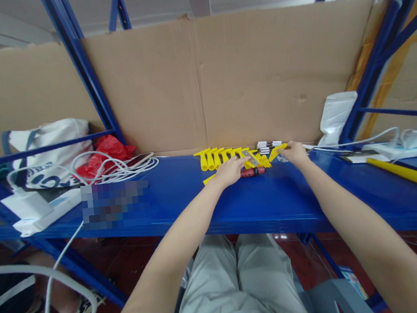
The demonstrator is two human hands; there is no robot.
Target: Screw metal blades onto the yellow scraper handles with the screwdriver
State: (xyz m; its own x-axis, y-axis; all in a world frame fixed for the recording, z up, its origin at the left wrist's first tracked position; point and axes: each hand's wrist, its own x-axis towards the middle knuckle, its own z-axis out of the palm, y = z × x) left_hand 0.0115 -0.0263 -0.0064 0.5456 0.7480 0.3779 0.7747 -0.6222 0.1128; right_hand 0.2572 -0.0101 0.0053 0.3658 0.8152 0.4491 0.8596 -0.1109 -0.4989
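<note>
My left hand (229,171) is over the blue table, its fingers closed at a small grey flat plate (251,158). Under and beside those fingers lies a red-handled screwdriver-like tool (253,172). One yellow piece (208,180) pokes out beside the left wrist. My right hand (296,153) pinches a thin yellow plastic piece (276,152) at its end. Behind the left hand stands a row of yellow T-shaped plastic handles (209,160). Between my hands are toothed yellow pieces (265,161), and a little pile of small dark and silvery bits (282,159) is near my right fingers.
White-and-black bundled strips (269,145) lie at the cardboard back wall (259,73). Coiled white cables (121,171), a red plastic bag (110,153) and a power strip (51,213) are on the left. On the right are a white pouch (335,117) and a long yellow strip (405,173).
</note>
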